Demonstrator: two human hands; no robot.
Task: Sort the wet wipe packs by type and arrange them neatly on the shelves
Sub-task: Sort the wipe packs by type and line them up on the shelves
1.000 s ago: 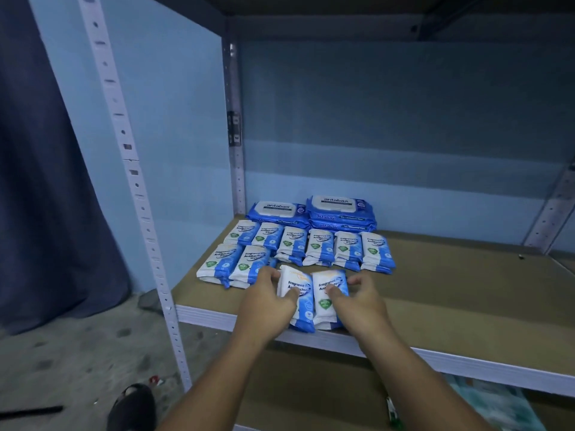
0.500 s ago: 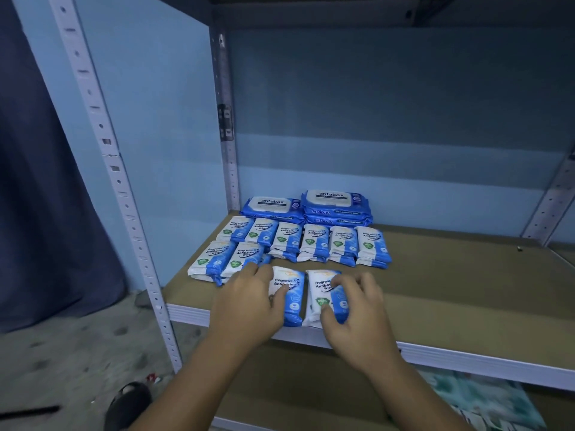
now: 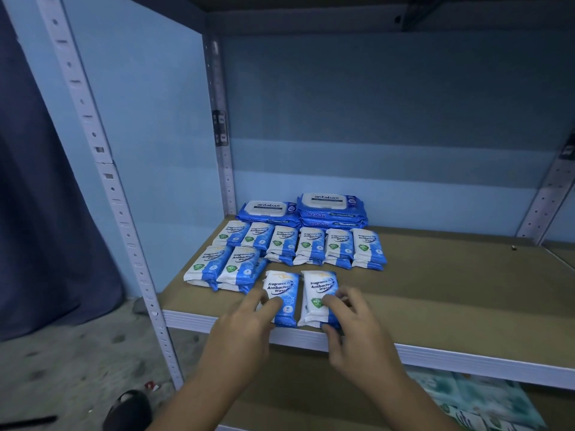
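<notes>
From the head view, the two packs being placed lie side by side at the very front of the shelf (image 3: 451,290), their near ends touching its white front lip (image 3: 466,360). That is the main hazard: a backward tug or a slack release could tip either one over the lip to the lower level or the floor. The right hand (image 3: 354,334) pinches the right pack (image 3: 320,284), thumb curled at its near end and fingers on its face. The left hand (image 3: 245,328) lies on the left pack (image 3: 284,286), thumb on top and fingers along its left edge; whether it grips or only pushes cannot be told. The soft wrappers probably slide easily on the board, so a forward shove could skew them or push them into the pair of small packs (image 3: 227,269) just beside and ahead on the left, spoiling that line. Behind stand the row of six small packs (image 3: 311,244) and the large antabax packs (image 3: 329,206) near the back wall, all of it in the left corner. Open board runs to the right and ahead of the right pack, so the safe direction is inward; the front post (image 3: 124,213) stands well off to the left.
</notes>
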